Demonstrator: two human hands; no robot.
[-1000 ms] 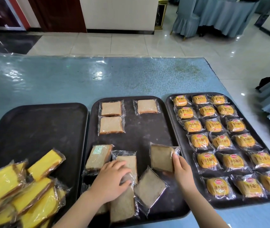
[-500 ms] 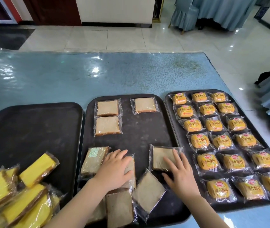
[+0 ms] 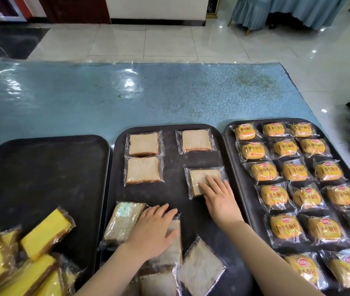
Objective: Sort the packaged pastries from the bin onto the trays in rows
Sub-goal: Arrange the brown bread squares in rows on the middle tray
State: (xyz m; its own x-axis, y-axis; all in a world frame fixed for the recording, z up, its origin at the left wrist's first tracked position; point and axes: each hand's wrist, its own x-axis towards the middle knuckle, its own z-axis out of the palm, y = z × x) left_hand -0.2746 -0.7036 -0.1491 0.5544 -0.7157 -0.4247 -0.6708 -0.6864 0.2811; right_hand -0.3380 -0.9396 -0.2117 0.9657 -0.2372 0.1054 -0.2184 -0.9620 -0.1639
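Three dark trays lie side by side. On the middle tray [image 3: 169, 197], three wrapped brown bread slices [image 3: 143, 144] sit in rows at the far end. My right hand [image 3: 218, 199] lies flat, fingers spread, on a fourth wrapped slice [image 3: 197, 178] below the far right one. My left hand [image 3: 154, 231] rests flat on another wrapped slice [image 3: 173, 253] in the loose pile near the front edge. A slice with a green label [image 3: 125, 221] lies just left of that hand. A further slice [image 3: 201, 268] lies tilted at the front.
The right tray [image 3: 230, 146] holds several rows of yellow packaged buns [image 3: 297, 169]. The left tray [image 3: 41, 178] carries a heap of yellow wrapped cakes [image 3: 46, 236] at its near corner. All trays sit on a blue plastic-covered table [image 3: 127, 92]; tiled floor lies beyond.
My right hand has slid the wrapped slice away from me to just below the far right slice. My left hand stays on the pile near the front.
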